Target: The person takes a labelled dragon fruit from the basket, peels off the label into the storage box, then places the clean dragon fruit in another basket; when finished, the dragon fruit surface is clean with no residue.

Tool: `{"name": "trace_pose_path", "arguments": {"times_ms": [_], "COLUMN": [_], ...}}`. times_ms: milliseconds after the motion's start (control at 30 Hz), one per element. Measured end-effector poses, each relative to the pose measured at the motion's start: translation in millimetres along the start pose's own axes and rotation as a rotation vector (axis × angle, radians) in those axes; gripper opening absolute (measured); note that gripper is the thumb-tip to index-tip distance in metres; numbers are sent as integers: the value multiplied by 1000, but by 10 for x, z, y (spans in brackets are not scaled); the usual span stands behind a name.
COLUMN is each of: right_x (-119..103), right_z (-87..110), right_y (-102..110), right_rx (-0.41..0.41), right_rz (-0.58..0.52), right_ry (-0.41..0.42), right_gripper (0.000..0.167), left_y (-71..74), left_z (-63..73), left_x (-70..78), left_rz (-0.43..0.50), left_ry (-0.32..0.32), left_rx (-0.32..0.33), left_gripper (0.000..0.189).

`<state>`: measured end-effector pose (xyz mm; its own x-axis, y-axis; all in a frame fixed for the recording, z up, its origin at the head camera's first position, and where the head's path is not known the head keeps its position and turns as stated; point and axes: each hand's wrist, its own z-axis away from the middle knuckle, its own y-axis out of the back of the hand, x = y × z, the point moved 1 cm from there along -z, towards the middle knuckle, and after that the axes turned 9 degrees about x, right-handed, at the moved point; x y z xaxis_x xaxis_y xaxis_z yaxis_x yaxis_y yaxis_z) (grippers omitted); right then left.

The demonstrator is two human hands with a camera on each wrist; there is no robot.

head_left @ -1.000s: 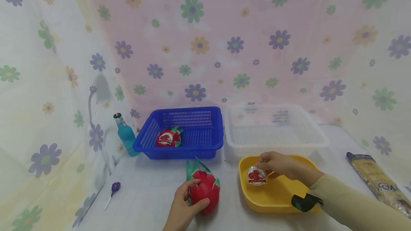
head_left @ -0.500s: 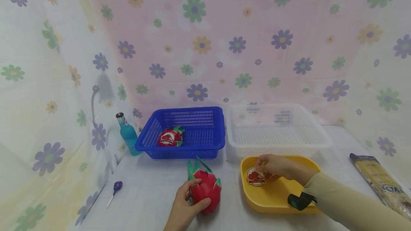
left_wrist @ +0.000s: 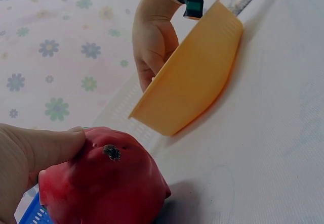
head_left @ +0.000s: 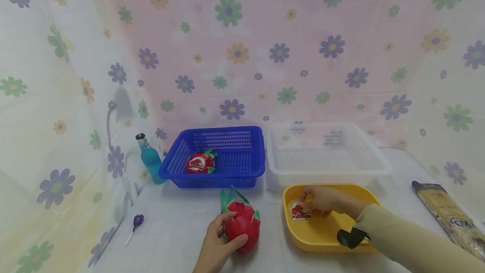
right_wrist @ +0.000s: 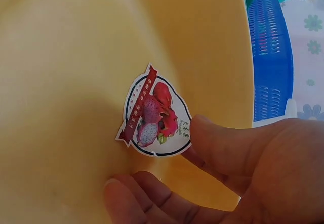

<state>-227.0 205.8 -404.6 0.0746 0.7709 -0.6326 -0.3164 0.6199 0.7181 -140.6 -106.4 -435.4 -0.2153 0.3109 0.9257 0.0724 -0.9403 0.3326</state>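
Note:
My left hand point(head_left: 220, 243) grips a red dragon fruit point(head_left: 244, 226) with green leaf tips, standing on the white cloth. In the left wrist view the thumb presses the dragon fruit point(left_wrist: 106, 183) near its dark stem end. My right hand point(head_left: 322, 201) reaches inside the yellow tray point(head_left: 322, 245) and pinches a round sticker point(head_left: 299, 210) by its edge. Close up in the right wrist view, the sticker point(right_wrist: 157, 118) carries a dragon fruit picture and a red ribbon band. Thumb and index finger hold it while the other fingers curl below.
A blue basket point(head_left: 216, 181) at the back holds another dragon fruit point(head_left: 201, 162) with a sticker on it. Beside it stands a white basket point(head_left: 329, 177). A blue bottle point(head_left: 150, 159) and a purple lollipop point(head_left: 138, 220) are left; a yellow food packet point(head_left: 447, 212) lies right.
My right hand has lowered slightly into the yellow tray with the sticker, shifting a little left. My left hand and the dragon fruit stay in place.

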Motion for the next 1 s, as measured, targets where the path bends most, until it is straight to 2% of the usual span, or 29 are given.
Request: {"name": "trace_pose_path", "arguments": {"times_ms": [1000], "right_x": [-35], "right_z": [-1], "right_y": [6], "right_rx": [-11], "right_rz": [90], "right_ry": [19], "right_gripper": [37], "left_y": [4], "left_z": [0], "left_x": [-11], "left_rz": [-6], "left_ry": [14], "left_rx": [4], "left_gripper": [75]}}
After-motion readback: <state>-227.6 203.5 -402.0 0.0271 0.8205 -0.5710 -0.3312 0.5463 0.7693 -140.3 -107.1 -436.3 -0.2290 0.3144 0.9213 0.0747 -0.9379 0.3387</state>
